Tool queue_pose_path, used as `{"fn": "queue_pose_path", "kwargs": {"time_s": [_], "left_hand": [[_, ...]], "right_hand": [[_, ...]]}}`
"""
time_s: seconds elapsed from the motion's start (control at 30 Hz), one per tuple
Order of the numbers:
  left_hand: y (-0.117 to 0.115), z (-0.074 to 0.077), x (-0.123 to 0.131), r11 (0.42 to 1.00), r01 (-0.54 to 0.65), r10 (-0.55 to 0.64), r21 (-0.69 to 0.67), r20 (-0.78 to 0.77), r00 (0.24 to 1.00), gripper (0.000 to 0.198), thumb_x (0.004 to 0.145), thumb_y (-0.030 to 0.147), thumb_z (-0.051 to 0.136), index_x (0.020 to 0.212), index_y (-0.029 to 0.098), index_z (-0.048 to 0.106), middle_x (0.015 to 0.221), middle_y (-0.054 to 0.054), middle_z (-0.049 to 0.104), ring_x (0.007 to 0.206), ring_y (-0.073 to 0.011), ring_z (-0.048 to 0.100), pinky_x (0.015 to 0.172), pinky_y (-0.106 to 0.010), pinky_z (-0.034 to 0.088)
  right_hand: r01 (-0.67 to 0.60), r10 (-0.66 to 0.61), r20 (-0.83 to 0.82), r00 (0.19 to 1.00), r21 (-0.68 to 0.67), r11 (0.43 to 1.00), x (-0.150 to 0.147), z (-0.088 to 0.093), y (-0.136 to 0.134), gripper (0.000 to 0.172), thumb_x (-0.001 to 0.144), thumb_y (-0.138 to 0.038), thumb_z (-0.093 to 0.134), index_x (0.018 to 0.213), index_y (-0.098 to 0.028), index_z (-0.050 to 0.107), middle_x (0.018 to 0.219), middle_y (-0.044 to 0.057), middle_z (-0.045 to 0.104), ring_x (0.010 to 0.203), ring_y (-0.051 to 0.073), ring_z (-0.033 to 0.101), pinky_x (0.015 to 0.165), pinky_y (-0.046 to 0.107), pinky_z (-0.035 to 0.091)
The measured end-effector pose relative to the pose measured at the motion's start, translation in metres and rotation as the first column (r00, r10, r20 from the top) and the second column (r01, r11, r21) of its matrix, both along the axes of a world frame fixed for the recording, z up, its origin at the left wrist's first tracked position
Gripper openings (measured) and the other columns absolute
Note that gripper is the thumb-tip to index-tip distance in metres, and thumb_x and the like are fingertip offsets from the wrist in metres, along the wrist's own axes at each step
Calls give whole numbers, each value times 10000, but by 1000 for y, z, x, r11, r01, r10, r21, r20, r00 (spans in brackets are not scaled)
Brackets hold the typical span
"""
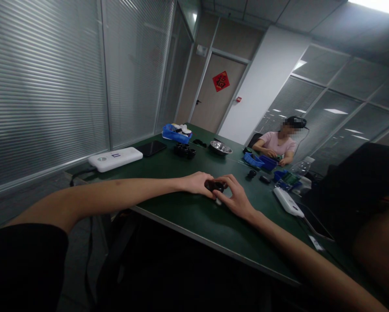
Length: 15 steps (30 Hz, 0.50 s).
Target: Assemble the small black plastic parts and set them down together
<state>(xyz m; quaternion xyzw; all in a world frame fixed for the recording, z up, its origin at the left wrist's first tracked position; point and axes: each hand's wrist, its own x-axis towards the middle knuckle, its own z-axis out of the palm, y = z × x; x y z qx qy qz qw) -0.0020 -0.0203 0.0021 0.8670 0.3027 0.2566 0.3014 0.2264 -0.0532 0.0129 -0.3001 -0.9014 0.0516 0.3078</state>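
Note:
Both my hands meet over the green table [187, 216], close to its front edge. My left hand [199, 183] has its fingers closed around one side of a small dark, glossy, rounded part [210, 185]. From the other side, my right hand [235, 197] curls its thumb and fingers around a black round piece [218, 186]. Whether these are one object or two touching pieces I cannot tell. A small whitish bit [218, 201] shows just below the right thumb. The fingers partly hide what they hold.
A white power bank [116, 159] and a black phone [152, 148] lie left. Behind are black round parts [184, 151], a blue basket [177, 134] and a metal bowl [220, 148]. A co-worker [279, 143] handles things over blue bins. A plastic bottle [296, 173] stands right.

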Motion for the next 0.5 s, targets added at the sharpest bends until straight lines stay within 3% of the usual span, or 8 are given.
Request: {"fn": "queue_pose_path", "kwargs": {"time_s": [0.1, 0.27, 0.4, 0.5], "left_hand": [[0, 0, 0, 1000, -20, 20, 9, -13, 1000, 523, 731, 506, 825, 1101, 154, 708, 1030, -49, 734, 963, -224, 681, 763, -268, 451], [-2, 2, -1, 1000, -12, 12, 1, -3, 1000, 495, 740, 485, 815, 1091, 153, 710, 980, -36, 722, 905, -210, 674, 725, -263, 435], [-2, 2, 0, 1000, 6, -6, -6, -8, 1000, 492, 761, 482, 798, 1106, 144, 703, 1012, -50, 731, 946, -219, 677, 749, -264, 441], [-1, 0, 0, 1000, -8, 8, 13, -14, 1000, 498, 753, 489, 800, 1104, 149, 706, 1031, -49, 732, 954, -215, 677, 756, -260, 442]], "right_hand": [[-29, 29, -2, 1000, 7, 1000, 0, 0, 0, 234, 985, -362, 622, 1187, -243, 620, 1119, 97, 617, 1004, 266, 616, 859, 438, 545], [-110, 110, 7, 994, 16, 994, 0, 0, -2, 300, 1009, -346, 568, 1296, -261, 588, 1245, 116, 608, 1152, 294, 596, 986, 495, 522], [-16, 16, -14, 1000, 17, 1000, 0, -3, 0, 318, 963, -396, 656, 1243, -255, 606, 1154, 105, 599, 1041, 281, 608, 887, 463, 552], [-25, 26, -18, 1000, 13, 1000, 1, -4, 1, 275, 974, -374, 634, 1220, -253, 609, 1129, 98, 604, 1006, 270, 611, 856, 447, 552]]}}
